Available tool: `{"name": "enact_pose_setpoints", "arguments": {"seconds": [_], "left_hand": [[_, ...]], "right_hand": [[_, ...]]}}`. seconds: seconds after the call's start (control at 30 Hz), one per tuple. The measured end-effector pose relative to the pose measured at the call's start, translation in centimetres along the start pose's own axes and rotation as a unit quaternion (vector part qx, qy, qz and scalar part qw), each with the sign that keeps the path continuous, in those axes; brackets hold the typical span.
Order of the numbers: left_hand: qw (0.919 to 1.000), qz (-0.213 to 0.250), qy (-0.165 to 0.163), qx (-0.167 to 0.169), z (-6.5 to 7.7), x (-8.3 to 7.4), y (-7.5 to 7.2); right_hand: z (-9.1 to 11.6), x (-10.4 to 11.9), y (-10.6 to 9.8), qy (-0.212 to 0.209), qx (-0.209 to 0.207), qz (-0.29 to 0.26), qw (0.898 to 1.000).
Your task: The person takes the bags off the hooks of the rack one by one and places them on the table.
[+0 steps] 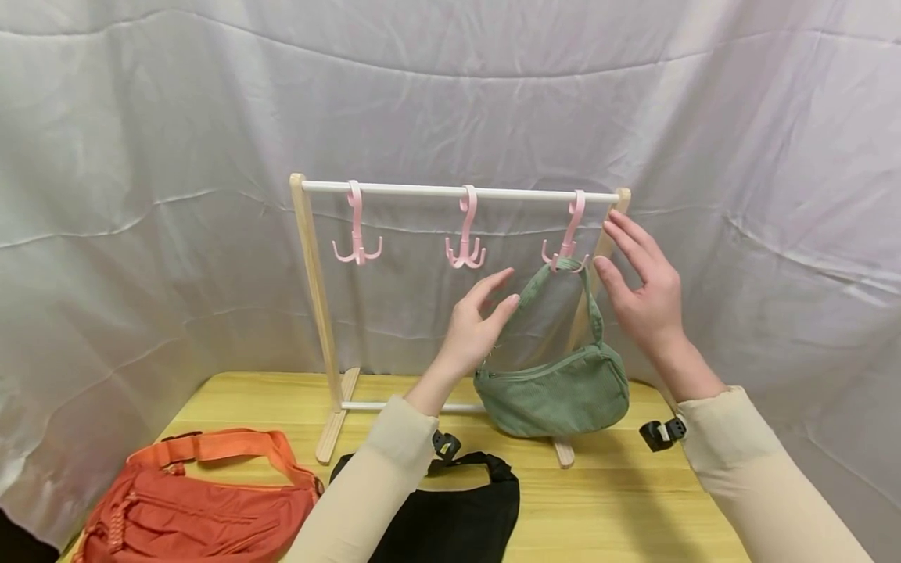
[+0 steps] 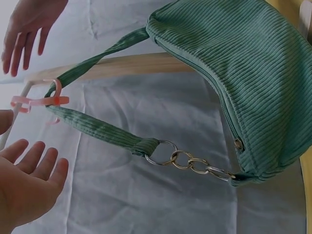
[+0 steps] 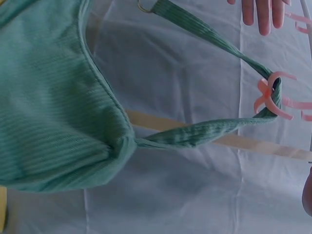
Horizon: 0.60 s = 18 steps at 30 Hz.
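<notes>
A green corduroy shoulder bag (image 1: 556,391) hangs by its strap from the right-hand pink hook (image 1: 568,234) on the rack's white rail. Rings of a metal chain (image 2: 190,163) join one strap end to the bag in the left wrist view. My left hand (image 1: 473,324) is raised left of the strap, its fingers extended and holding nothing. On the other side, my right hand (image 1: 644,285) is up beside the rack's right post, fingers straight and nothing in its grasp. In the right wrist view, the strap (image 3: 204,131) loops over the hook's prongs.
Two more pink hooks, one in the middle (image 1: 466,234) and one at left (image 1: 357,231), hang bare from the rail (image 1: 408,189). An orange-red bag (image 1: 204,508) and a black bag (image 1: 457,516) lie on the wooden table (image 1: 598,500). Grey cloth hangs behind.
</notes>
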<state>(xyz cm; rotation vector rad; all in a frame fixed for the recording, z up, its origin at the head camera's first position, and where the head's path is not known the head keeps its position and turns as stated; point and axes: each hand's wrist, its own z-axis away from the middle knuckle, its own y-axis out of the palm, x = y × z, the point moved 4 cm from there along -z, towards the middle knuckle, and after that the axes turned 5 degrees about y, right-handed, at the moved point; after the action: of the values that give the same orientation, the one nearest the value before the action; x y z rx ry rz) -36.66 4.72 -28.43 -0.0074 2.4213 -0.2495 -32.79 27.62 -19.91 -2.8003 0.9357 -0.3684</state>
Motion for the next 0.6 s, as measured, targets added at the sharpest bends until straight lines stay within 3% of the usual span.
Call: {"name": "enact_pose_setpoints", "arguments": {"seconds": [0.3,0.6], "left_hand": [[0.9997,-0.003,0.001,-0.023,-1.7,0.6,1.0],[0.9989,0.035,-0.008,-0.030,-2.9,1.7,1.8]], "right_hand": [[-2.4,-1.4,0.5,-0.043,0.010,0.016,0.999],[-5.1,-2.6,1.1,-0.093,0.030,0.027,0.995]]}}
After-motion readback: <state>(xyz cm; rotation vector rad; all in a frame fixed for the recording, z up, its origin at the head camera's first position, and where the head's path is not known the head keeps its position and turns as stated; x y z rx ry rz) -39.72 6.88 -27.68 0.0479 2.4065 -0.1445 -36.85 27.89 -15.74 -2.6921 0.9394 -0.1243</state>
